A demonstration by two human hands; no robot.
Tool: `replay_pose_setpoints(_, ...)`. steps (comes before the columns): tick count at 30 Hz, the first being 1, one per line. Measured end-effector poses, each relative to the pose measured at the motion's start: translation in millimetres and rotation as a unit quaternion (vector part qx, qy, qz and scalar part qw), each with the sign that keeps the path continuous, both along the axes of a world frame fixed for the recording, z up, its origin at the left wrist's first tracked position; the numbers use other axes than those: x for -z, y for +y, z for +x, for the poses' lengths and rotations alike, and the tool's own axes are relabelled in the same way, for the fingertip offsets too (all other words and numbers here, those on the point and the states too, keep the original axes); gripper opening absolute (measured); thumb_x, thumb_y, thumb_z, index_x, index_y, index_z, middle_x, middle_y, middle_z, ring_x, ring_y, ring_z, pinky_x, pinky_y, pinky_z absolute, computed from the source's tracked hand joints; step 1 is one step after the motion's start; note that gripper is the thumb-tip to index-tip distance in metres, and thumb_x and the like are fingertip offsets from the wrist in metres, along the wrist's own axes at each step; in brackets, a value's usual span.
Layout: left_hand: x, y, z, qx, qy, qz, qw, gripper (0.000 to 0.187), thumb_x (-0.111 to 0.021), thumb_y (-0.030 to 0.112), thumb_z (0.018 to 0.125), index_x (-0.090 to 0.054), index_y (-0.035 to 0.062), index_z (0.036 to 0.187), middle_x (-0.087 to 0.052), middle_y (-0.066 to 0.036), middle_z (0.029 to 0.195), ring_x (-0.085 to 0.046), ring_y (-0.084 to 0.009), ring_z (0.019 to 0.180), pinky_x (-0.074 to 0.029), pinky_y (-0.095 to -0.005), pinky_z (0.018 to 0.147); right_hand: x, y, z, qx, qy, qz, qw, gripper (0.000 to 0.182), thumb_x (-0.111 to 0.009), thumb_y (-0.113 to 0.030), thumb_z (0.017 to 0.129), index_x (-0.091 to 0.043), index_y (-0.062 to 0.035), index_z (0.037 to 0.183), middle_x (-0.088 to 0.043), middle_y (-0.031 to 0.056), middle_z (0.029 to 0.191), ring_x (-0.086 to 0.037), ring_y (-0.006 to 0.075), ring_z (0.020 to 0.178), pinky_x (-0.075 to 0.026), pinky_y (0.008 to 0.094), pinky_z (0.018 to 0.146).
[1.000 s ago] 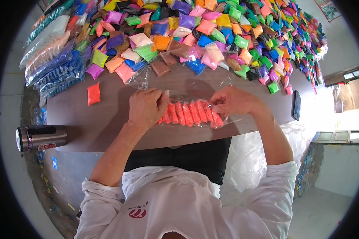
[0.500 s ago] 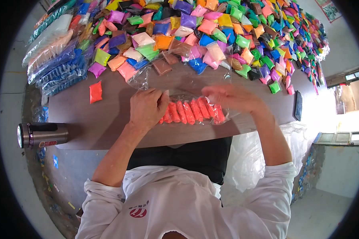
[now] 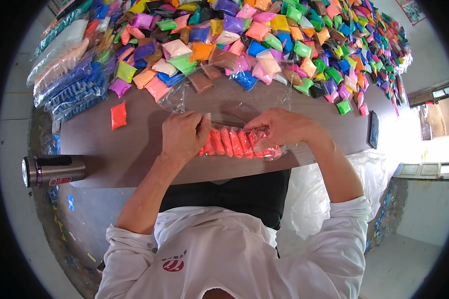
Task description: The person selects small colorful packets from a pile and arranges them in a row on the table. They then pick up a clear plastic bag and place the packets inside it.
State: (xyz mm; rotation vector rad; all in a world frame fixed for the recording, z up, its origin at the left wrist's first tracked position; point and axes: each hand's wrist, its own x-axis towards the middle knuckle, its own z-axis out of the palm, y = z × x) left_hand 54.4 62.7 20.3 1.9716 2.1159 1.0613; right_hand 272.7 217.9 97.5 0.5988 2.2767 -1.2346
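Observation:
A clear plastic bag (image 3: pixel 223 123) lies near the table's front edge, with a row of several red-orange packets (image 3: pixel 229 142) standing side by side inside it. At its left end my left hand (image 3: pixel 183 133) is closed, fingers pinched on the bag's plastic. My right hand (image 3: pixel 280 130) reaches over the right end, thumb and fingers closed around the last packets through the film. The bag's loose upper part (image 3: pixel 174 99) spreads flat on the table beyond my hands. One separate red-orange packet (image 3: pixel 118 115) lies to the left.
A large heap of small colourful packets (image 3: pixel 234 25) covers the far side of the table (image 3: pixel 134 159). Filled clear bags (image 3: pixel 77 89) are stacked at the far left. A steel flask (image 3: pixel 55 170) lies at the left edge, a dark phone (image 3: pixel 373 130) at the right. Clear plastic sheeting (image 3: pixel 309 199) hangs below.
My right hand has come down from above the bag's right end and closed on the packets there. My left hand has stayed in place on the bag.

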Motion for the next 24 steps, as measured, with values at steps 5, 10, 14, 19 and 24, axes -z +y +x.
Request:
replay_pose_setpoints(5,-1,-1,0,-0.012,-0.007,-0.003,1.000,0.035,-0.064,0.022,0.093,-0.056,0.0037,0.064,-0.056,-0.013,0.062,-0.057,-0.0364,0.057,-0.046,-0.0464,0.058,20,2,14,0.045,0.154,0.021,0.987,0.086,-0.089,-0.030,0.072,-0.051,-0.0050,0.146,-0.066,0.0163,0.132,-0.063,0.0228,0.121,-0.052,0.0354,0.096)
replay_pose_setpoints(10,-3,-1,2,-0.011,-0.006,-0.006,1.000,0.035,-0.063,0.022,0.093,-0.056,0.0039,0.064,-0.056,-0.013,0.062,-0.057,-0.0361,0.057,-0.046,-0.0461,0.058,-25,3,18,0.099,0.043,0.063,0.992,0.079,-0.088,-0.026,0.072,-0.055,-0.0063,0.141,-0.070,0.0106,0.119,-0.066,0.0202,0.108,-0.053,0.0345,0.091)
replay_pose_setpoints(14,-1,-1,2,-0.011,-0.010,0.002,1.000,0.034,-0.064,0.021,0.093,-0.056,0.0032,0.064,-0.056,-0.013,0.062,-0.057,-0.0361,0.057,-0.045,-0.0460,0.056,-11,9,32,0.102,0.038,0.237,0.965,0.059,-0.084,-0.023,0.073,-0.064,-0.0046,0.125,-0.070,0.0084,0.105,-0.066,0.0179,0.095,-0.053,0.0335,0.084)
replay_pose_setpoints(19,1,-2,1,-0.003,-0.009,0.008,1.000,0.034,-0.064,0.020,0.094,-0.055,0.0022,0.066,-0.055,-0.015,0.063,-0.057,-0.0364,0.057,-0.043,-0.0466,0.055,-11,5,40,0.080,0.108,0.162,0.978,0.036,-0.076,-0.020,0.078,-0.066,-0.0019,0.108,-0.069,0.0091,0.090,-0.067,0.0199,0.085,-0.053,0.0338,0.077)
replay_pose_setpoints(24,1,-1,1,-0.006,-0.003,0.003,1.000,0.037,-0.065,0.023,0.093,-0.056,0.0033,0.064,-0.056,-0.013,0.061,-0.057,-0.0357,0.057,-0.045,-0.0457,0.056,4,10,36,0.131,0.087,0.214,0.964,0.020,-0.070,-0.011,0.083,-0.067,-0.0021,0.100,-0.069,0.0100,0.087,-0.068,0.0219,0.080,-0.053,0.0354,0.074)
